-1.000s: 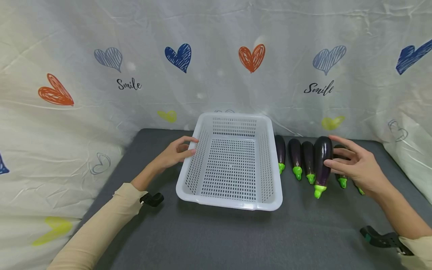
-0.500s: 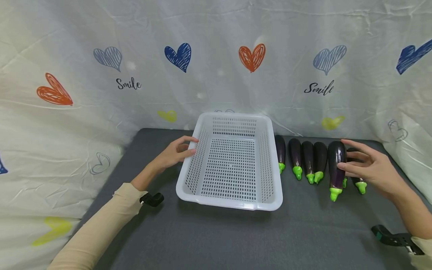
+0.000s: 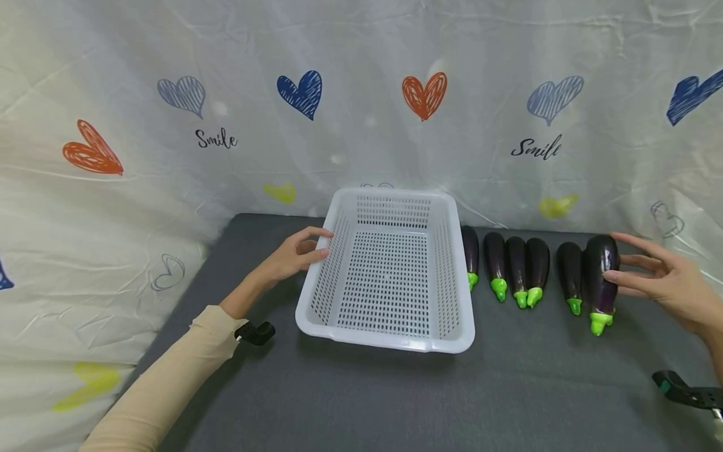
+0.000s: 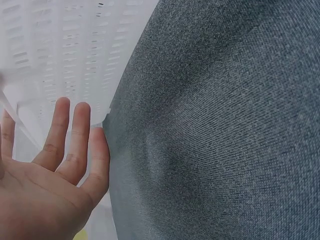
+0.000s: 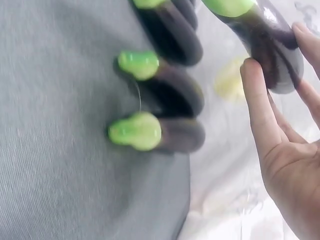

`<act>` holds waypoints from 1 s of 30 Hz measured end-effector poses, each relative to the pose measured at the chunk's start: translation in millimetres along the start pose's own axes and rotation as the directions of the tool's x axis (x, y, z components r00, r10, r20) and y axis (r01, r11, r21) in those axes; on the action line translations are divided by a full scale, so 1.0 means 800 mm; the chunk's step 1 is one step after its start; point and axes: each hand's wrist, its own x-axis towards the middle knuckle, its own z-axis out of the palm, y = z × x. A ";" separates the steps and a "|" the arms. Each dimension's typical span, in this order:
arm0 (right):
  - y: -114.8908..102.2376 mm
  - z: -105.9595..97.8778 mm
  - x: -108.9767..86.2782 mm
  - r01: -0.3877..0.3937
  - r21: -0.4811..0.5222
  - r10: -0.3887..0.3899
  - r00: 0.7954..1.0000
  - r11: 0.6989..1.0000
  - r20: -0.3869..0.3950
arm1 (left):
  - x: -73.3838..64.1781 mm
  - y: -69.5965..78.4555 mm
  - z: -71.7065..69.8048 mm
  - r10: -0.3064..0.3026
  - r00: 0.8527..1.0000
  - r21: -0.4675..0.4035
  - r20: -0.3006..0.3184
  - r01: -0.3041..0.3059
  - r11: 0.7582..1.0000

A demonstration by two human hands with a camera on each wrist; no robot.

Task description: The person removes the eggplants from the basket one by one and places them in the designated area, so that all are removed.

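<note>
My right hand (image 3: 672, 279) pinches a glossy dark purple eggplant (image 3: 601, 270) by its upper part, green stem toward me. In the right wrist view this eggplant (image 5: 277, 50) is raised off the cloth, thumb and fingertips on its sides. Another eggplant lies mostly hidden behind it, and one more eggplant (image 3: 569, 273) rests just to its left. Further left several eggplants (image 3: 516, 267) lie in a row. My left hand (image 3: 288, 254) holds the left rim of a white perforated plastic basket (image 3: 390, 344); in the left wrist view its fingers (image 4: 75, 150) extend along the outer wall.
The basket stands mid-table on a dark grey cloth (image 3: 384, 402), overlapping the leftmost eggplant (image 3: 471, 251). A pale curtain (image 3: 361, 150) with printed hearts hangs behind the table and along its left side. Black bands (image 3: 254, 333) sit at the wrists.
My right hand has carried the eggplant rightward, past others in the row, to the row's right end. Eggplants it covered earlier now show. My left hand and the basket have stayed put.
</note>
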 end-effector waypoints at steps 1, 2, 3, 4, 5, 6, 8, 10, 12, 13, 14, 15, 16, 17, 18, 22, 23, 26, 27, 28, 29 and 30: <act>0.003 -0.003 0.000 -0.007 -0.004 0.007 1.000 1.000 -0.005 | 0.000 0.000 0.000 0.000 1.000 0.003 -0.001 0.000 1.000; 0.006 -0.006 0.000 -0.013 -0.010 0.012 1.000 1.000 -0.007 | 0.000 0.000 0.000 -0.001 1.000 0.006 -0.003 0.001 1.000; 0.009 -0.010 0.000 -0.017 -0.016 0.017 1.000 1.000 -0.009 | 0.001 0.000 0.000 -0.002 1.000 0.007 -0.004 0.002 1.000; 0.012 -0.013 0.000 -0.025 -0.018 0.025 1.000 1.000 -0.009 | 0.001 0.000 0.000 -0.003 1.000 0.008 -0.005 0.003 1.000; 0.016 -0.015 0.000 -0.031 -0.029 0.031 0.999 0.999 -0.010 | 0.001 0.000 -0.001 -0.004 1.000 0.008 -0.004 0.004 1.000; 0.019 -0.018 0.000 -0.038 -0.044 0.038 0.999 0.998 -0.008 | 0.001 0.000 -0.001 -0.004 1.000 0.010 -0.004 0.004 1.000; 0.026 -0.022 0.000 -0.060 -0.061 0.060 0.998 0.996 -0.007 | 0.001 -0.001 -0.001 -0.002 1.000 0.009 -0.004 0.002 1.000; 0.033 -0.025 0.000 -0.082 -0.070 0.081 0.997 0.994 -0.011 | 0.001 -0.001 -0.001 0.001 1.000 0.010 -0.002 -0.001 1.000; 0.040 -0.027 0.000 -0.095 -0.078 0.094 0.995 0.992 -0.018 | 0.001 -0.001 -0.001 0.001 1.000 0.012 -0.001 -0.001 1.000; 0.043 -0.029 -0.001 -0.096 -0.077 0.093 0.995 0.992 -0.032 | 0.001 -0.001 -0.001 0.001 1.000 0.011 -0.001 -0.001 1.000; 0.047 -0.030 -0.001 -0.090 -0.069 0.087 0.995 0.994 -0.045 | 0.001 -0.001 -0.001 -0.001 1.000 0.010 0.000 0.001 1.000; 0.050 -0.032 -0.002 -0.083 -0.064 0.079 0.995 0.994 -0.056 | 0.001 -0.001 -0.001 -0.003 1.000 0.008 0.001 0.003 1.000; 0.054 -0.033 -0.004 -0.075 -0.061 0.070 0.995 0.995 -0.066 | 0.001 -0.001 -0.001 -0.005 1.000 0.005 0.001 0.005 1.000; 0.057 -0.035 -0.004 -0.070 -0.057 0.065 0.995 0.996 -0.079 | 0.001 -0.001 0.000 -0.006 1.000 0.004 0.002 0.006 1.000; 0.060 -0.036 -0.005 -0.069 -0.055 0.063 0.994 0.996 -0.093 | 0.001 0.000 0.000 -0.007 1.000 0.003 0.002 0.007 1.000; 0.069 -0.039 -0.005 -0.094 -0.064 0.086 0.989 0.993 -0.118 | 0.001 0.001 0.001 -0.006 1.000 0.006 -0.002 0.006 1.000; 0.070 -0.040 -0.005 -0.104 -0.069 0.095 0.988 0.992 -0.121 | 0.001 0.002 0.001 -0.006 1.000 0.009 -0.003 0.006 1.000; 0.074 -0.042 -0.005 -0.109 -0.074 0.100 0.988 0.991 -0.122 | 0.000 0.001 0.001 -0.008 1.000 0.017 -0.008 0.009 1.000; 0.076 -0.042 -0.005 -0.102 -0.071 0.093 0.988 0.992 -0.121 | 0.000 0.001 0.001 -0.009 1.000 0.019 -0.008 0.010 1.000; 0.077 -0.043 -0.005 -0.094 -0.061 0.087 0.989 0.994 -0.118 | 0.000 0.001 0.001 -0.010 1.000 0.018 -0.008 0.010 1.000; 0.078 -0.043 -0.005 -0.090 -0.051 0.083 0.990 0.995 -0.115 | 0.000 0.001 0.001 -0.010 1.000 0.017 -0.008 0.010 1.000; 0.080 -0.043 -0.005 -0.087 -0.051 0.080 0.990 0.995 -0.112 | 0.000 0.001 0.000 -0.011 1.000 0.014 -0.007 0.011 1.000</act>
